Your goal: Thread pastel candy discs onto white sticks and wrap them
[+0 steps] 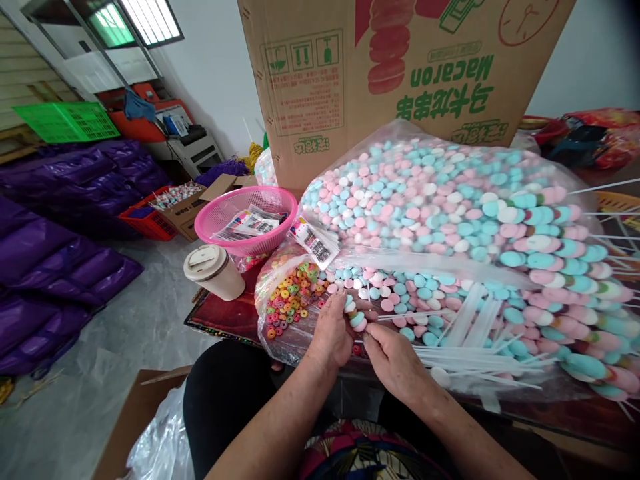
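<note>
Pinched between both grips is a half-built candy skewer [356,319]: my left hand [330,333] closes round the stacked blue, white and pink discs while my right hand [393,357] nips the thin white stick just behind them, right over the open bag of loose discs [395,293] on the tabletop [225,320]. I'd say I'm mid-threading, so the next move calls for one more disc from that bag pushed straight onto the point, with the colourful ring candies [290,297] to the left and spare sticks [475,347] beside my right hand.
</note>
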Demonstrator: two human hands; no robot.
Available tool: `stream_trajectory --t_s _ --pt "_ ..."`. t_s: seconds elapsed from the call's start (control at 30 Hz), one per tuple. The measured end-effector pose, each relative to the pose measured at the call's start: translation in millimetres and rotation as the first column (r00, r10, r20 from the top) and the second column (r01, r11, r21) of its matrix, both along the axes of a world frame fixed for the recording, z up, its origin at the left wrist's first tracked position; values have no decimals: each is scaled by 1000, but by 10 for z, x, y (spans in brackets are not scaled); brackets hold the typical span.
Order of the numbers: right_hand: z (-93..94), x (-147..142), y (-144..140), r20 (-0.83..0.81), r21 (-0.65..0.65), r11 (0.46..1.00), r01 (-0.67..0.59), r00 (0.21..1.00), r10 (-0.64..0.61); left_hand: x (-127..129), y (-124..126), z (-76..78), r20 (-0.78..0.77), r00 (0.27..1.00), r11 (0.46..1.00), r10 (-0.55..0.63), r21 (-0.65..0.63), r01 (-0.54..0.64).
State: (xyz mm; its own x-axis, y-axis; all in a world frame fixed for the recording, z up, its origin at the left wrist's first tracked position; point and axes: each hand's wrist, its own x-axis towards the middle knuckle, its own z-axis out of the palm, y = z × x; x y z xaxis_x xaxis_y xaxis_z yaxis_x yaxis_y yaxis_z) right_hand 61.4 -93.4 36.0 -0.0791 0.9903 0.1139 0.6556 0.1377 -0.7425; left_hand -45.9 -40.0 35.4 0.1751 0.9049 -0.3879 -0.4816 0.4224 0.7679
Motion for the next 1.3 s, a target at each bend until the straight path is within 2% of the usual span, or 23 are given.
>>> stream_trajectory --t_s 0.13,0.3,0.37,0.4,0.47,0.53,0.57,0.6,0.63,0.67,0.7,0.77,0.83,0.87,0.97,1.03,1.1,1.17,1.23,1.3 --pt "-82 -59 -94 -3 -137 990 -43 999 43 39 -1 -2 60 990 992 125 -11 -124" --pt "-244 -201 -125 8 -223 975 6 1000 -4 77 -144 -224 37 969 969 243 -50 -241" --pt "-265 -238 -94 -14 -241 971 0 1000 -3 100 -207 -293 10 967 965 254 -65 -253" --pt "-260 -232 -72 -23 -236 972 0 1000 -5 104 -226 -302 -11 975 973 224 -49 -224" --pt "-220 -148 -22 -63 -188 982 2 998 -14 77 -215 -261 -70 994 996 84 27 -82" --pt "-141 38 25 -119 -136 990 34 992 -50 -17 -127 -168 -171 983 989 -73 111 93" --pt "-93 160 41 -137 -117 991 65 987 -81 -90 -58 -117 -246 965 980 -91 148 130" --pt "-46 289 49 -135 -115 987 108 983 -123 -174 19 -74 -337 939 974 -66 182 133" --pt "-3 413 49 -110 -115 983 145 981 -157 -261 96 -43 -446 894 971 38 229 73" --pt "29 522 39 -67 -104 980 169 982 -176 -344 165 -28 -549 818 952 173 307 4" --pt "50 606 20 -20 -97 980 172 984 -174 -412 220 -29 -633 736 929 238 369 18" --pt "50 687 -32 43 -102 985 141 990 -137 -495 277 -63 -762 613 892 208 405 202" --pt "7 673 -84 61 -119 985 128 991 -122 -518 285 -105 -860 490 841 143 367 398" --pt "-23 649 -103 67 -118 983 138 989 -131 -522 284 -117 -896 414 822 160 353 447" --pt "-120 585 -124 124 -97 983 155 982 -142 -552 312 -103 -956 159 827 247 293 480" --pt "-174 556 -121 159 -113 987 117 982 -98 -577 346 -87 -984 49 844 170 171 508" --pt "-210 513 -121 172 -127 989 75 984 -52 -581 369 -101 -996 13 852 83 78 518" --pt "-226 453 -132 170 -118 992 45 985 -24 -565 376 -149 -998 29 862 60 67 502" --pt "-227 390 -149 171 -111 994 23 985 -3 -557 375 -209 -995 81 873 60 92 479" --pt "-218 338 -162 173 -130 992 1 985 22 -571 371 -259 -985 165 884 51 121 452"
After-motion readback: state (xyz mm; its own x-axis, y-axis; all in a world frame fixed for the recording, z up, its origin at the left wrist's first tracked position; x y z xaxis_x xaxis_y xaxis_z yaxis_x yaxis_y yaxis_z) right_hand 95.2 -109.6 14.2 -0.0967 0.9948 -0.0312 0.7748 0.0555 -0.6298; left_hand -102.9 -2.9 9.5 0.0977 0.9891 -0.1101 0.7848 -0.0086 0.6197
